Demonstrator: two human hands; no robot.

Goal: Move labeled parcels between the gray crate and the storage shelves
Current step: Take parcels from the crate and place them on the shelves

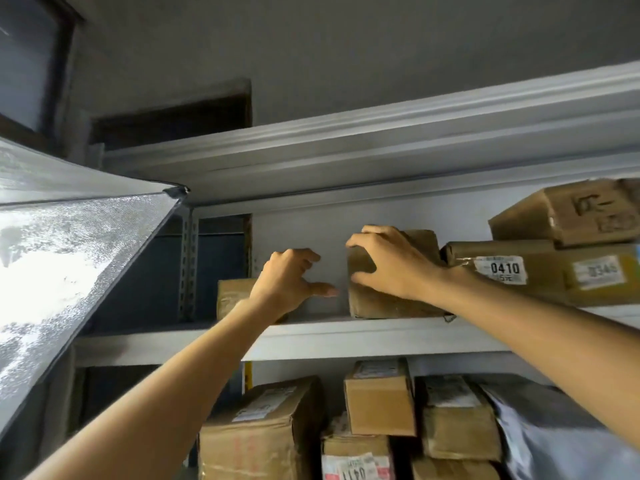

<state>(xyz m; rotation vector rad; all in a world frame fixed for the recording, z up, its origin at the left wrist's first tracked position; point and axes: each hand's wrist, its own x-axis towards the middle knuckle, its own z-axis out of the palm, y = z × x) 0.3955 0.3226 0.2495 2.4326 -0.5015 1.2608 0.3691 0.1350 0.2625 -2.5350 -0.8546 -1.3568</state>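
Observation:
My right hand [388,261] grips a small brown taped parcel [391,303] that stands on the upper grey shelf [346,336], fingers over its top and thumb on its front left edge. My left hand [289,284] hovers just left of that parcel with loosely curled fingers and holds nothing. Behind my left wrist sits another small brown parcel [232,296]. The gray crate is not in view.
To the right on the same shelf lie a long parcel labeled 0410 [540,271] and a box [568,213] stacked on it. The shelf below holds several cardboard boxes [379,398] and a grey bag [554,431]. A shiny metal shelf edge [69,254] juts in at the left.

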